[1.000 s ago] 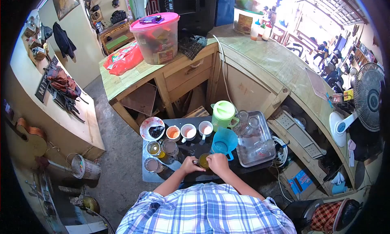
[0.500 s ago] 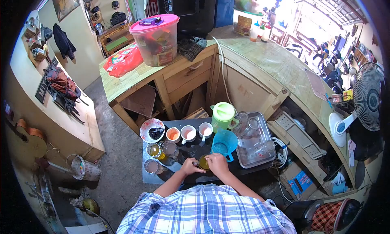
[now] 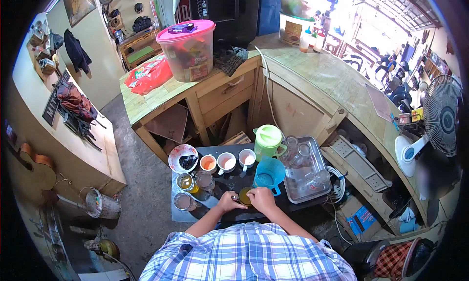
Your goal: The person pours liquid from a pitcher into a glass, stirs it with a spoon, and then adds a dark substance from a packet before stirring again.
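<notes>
A glass mug (image 3: 244, 197) with yellow-green liquid stands at the near edge of the dark low table. My left hand (image 3: 227, 202) is closed around its left side. Over the right of its rim, my right hand (image 3: 262, 199) has its fingers pinched together; what they hold is hidden. Just beyond is a blue pitcher (image 3: 270, 172), with a lidded green pitcher (image 3: 268, 140) behind it. To the left stand a glass with yellow liquid (image 3: 186, 182) and two greyish glasses (image 3: 204, 180). Three light cups (image 3: 226, 162) line up beside a patterned bowl (image 3: 177, 157) holding something black.
A clear plastic tray (image 3: 299, 195) with several empty glasses lies at the table's right. Coiled white cable (image 3: 337, 183) hangs beside it. A wooden counter (image 3: 312, 76) wraps around the far side, bearing a pink-lidded tub (image 3: 188, 56) and a fan (image 3: 442, 116).
My right hand has shifted very slightly over the mug's rim. My left hand keeps its hold, and the things on the table stay in place.
</notes>
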A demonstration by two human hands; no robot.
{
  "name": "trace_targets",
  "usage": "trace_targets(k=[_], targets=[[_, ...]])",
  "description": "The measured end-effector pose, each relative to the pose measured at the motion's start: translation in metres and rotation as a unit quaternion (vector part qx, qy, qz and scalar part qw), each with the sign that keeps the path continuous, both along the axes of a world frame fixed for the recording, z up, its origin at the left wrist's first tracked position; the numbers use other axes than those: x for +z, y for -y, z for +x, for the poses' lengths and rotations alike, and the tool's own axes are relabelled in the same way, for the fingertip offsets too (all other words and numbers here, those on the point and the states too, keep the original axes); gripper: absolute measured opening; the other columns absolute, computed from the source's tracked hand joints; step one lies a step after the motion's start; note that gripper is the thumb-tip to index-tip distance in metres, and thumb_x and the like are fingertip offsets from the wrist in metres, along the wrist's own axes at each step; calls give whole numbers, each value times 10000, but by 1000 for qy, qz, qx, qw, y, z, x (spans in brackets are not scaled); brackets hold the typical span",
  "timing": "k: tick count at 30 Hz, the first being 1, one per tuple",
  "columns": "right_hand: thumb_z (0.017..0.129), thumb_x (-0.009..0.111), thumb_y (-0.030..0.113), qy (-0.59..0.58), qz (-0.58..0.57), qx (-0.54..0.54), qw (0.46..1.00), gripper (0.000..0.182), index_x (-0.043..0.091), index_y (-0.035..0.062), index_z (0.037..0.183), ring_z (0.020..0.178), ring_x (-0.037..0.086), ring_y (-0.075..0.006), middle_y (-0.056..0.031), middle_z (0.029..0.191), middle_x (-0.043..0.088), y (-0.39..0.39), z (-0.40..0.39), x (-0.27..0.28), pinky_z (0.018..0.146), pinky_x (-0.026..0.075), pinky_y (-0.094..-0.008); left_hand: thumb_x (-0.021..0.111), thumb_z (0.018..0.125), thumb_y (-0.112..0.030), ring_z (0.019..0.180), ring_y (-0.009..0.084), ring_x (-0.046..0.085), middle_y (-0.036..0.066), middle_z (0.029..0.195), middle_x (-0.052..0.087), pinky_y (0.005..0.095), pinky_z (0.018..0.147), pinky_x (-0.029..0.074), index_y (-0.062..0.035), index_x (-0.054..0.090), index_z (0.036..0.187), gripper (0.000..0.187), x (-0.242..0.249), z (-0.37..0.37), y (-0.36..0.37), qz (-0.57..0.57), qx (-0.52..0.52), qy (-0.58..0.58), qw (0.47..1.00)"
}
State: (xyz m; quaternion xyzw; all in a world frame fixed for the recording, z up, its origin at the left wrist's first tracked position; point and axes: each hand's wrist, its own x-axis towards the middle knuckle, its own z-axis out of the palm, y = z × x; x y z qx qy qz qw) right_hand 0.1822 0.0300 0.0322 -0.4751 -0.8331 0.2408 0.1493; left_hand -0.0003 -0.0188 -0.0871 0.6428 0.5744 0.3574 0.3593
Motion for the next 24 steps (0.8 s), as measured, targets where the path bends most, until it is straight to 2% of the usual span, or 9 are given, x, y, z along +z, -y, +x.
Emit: trace_targets(k=[2, 5, 8, 11, 14, 15, 17, 20, 24], targets=[[791, 654, 168, -137, 33, 7, 990, 133, 740, 67, 804, 735, 652, -336, -159, 777, 670, -2, -1, -2, 670, 522, -439, 918, 533, -374, 502, 200, 474, 89, 535, 533, 352, 508, 395, 0, 525, 552, 543, -10, -2, -1, -1, 5, 5, 1000], [795, 656, 164, -17, 11, -9, 1000, 134, 731, 56, 817, 748, 647, -335, -164, 789, 667, 1, 1, -4, 672, 516, -437, 912, 538, -395, 507, 212, 493, 90, 540, 541, 357, 509, 400, 0, 541, 562, 543, -4, 0, -1, 25, 0, 24, 999], [796, 648, 163, -148, 31, -8, 989, 132, 736, 66, 811, 734, 648, -336, -165, 784, 663, -2, 0, -3, 667, 519, -440, 905, 542, -417, 519, 226, 515, 94, 547, 550, 361, 515, 408, -1, 565, 576, 538, -2, -2, -1, 15, -12, -20, 1000], [801, 655, 161, -35, 24, -3, 999, 134, 726, 50, 823, 723, 641, -341, -169, 765, 654, 2, 2, -5, 657, 510, -439, 898, 548, -432, 516, 241, 524, 98, 552, 552, 365, 517, 413, -3, 578, 582, 537, -4, 0, -1, 37, -7, 20, 999], [808, 642, 157, -165, 45, 5, 985, 133, 726, 54, 824, 702, 637, -342, -167, 756, 649, -2, 1, 3, 646, 509, -445, 903, 541, -433, 503, 239, 517, 100, 554, 555, 366, 512, 410, -1, 573, 579, 545, 2, -1, 0, 22, -7, -9, 1000], [808, 642, 157, -166, 46, 6, 985, 133, 726, 54, 824, 702, 637, -342, -167, 756, 649, -2, 1, 0, 646, 509, -445, 903, 541, -433, 503, 239, 517, 100, 554, 555, 366, 512, 410, -1, 573, 579, 545, -3, -2, -1, 23, -6, -10, 1000], [809, 642, 154, -36, 50, 2, 998, 138, 720, 42, 827, 698, 632, -345, -169, 755, 646, 1, 2, -8, 646, 505, -444, 909, 530, -435, 489, 224, 499, 98, 553, 551, 362, 506, 403, 4, 569, 579, 558, -14, -1, 0, -1, 6, -1, 1000], [804, 640, 152, -132, 21, 2, 991, 139, 722, 41, 817, 698, 633, -344, -168, 758, 647, 0, 2, 2, 654, 510, -446, 917, 519, -433, 488, 203, 478, 91, 546, 538, 356, 501, 392, 8, 566, 579, 566, -13, -2, 0, -4, 12, 3, 1000], [797, 654, 157, -99, 95, 8, 990, 144, 719, 30, 819, 690, 630, -354, -165, 758, 650, -1, 3, -9, 657, 511, -447, 921, 516, -423, 486, 193, 463, 85, 537, 521, 353, 502, 389, 10, 563, 576, 565, -19, 1, 1, 8, 15, 14, 1000]])
